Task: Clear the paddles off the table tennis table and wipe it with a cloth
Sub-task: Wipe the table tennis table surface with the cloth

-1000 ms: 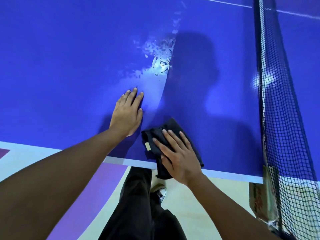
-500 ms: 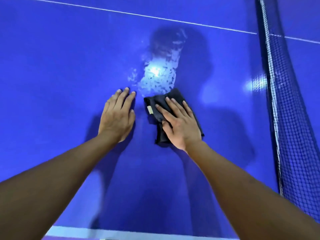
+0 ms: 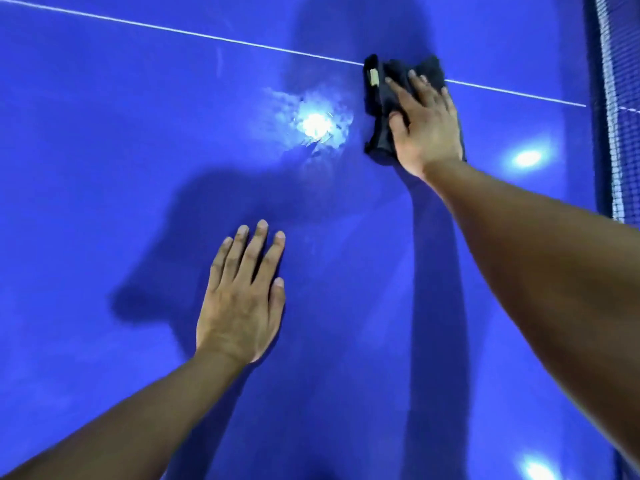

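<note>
The blue table tennis table [image 3: 104, 168] fills the view. A folded dark cloth [image 3: 379, 109] with a small pale label lies far out on it, at the white centre line [image 3: 207, 36]. My right hand [image 3: 424, 123] presses flat on the cloth with straight fingers, arm stretched out. My left hand [image 3: 242, 303] rests flat on the bare table surface nearer to me, fingers straight and together. A wet, streaky patch [image 3: 317, 123] glints just left of the cloth. No paddles are in view.
The net [image 3: 620, 109] runs along the right edge of the view, close to the right of the cloth. Lamp reflections shine on the table at the right and lower right. My shadow falls across the middle.
My right hand has pushed the cloth away from me and to the right, from beside my left hand up to the white centre line. My left hand has stayed flat on the table.
</note>
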Demonstrator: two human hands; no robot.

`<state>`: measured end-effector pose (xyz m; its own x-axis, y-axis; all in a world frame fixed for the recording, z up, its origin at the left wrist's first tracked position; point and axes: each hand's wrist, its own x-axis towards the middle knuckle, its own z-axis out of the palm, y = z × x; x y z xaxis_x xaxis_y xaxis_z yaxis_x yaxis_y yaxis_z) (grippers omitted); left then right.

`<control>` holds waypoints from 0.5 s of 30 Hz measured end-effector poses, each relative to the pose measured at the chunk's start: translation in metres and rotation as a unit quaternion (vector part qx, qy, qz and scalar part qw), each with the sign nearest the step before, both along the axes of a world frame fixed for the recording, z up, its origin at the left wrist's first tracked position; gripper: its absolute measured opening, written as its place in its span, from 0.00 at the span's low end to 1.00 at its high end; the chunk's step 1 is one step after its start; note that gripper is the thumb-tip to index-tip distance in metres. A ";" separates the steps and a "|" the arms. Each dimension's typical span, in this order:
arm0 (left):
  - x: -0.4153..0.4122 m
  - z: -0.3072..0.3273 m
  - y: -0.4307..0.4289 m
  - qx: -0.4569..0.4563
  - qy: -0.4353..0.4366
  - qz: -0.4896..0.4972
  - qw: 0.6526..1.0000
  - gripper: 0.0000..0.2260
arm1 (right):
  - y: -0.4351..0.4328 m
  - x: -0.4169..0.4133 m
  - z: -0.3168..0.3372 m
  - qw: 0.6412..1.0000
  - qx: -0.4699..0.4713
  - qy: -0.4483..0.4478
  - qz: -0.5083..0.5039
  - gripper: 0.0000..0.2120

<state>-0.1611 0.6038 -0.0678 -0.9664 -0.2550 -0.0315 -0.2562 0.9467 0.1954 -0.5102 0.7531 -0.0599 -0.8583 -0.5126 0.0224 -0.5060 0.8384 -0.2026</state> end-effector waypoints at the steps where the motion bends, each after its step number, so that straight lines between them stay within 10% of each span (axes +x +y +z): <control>1: 0.000 0.000 0.000 0.000 0.001 -0.001 1.000 0.26 | -0.007 -0.013 0.001 1.000 0.003 0.003 -0.001 0.28; 15: 0.000 -0.004 -0.001 0.008 0.011 -0.009 1.000 0.26 | -0.048 0.030 0.003 0.999 0.011 -0.002 0.035 0.27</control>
<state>-0.1616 0.6026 -0.0716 -0.9713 -0.2373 -0.0135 -0.2346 0.9480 0.2153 -0.4801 0.7048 -0.0568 -0.8201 -0.5722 0.0080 -0.5634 0.8049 -0.1864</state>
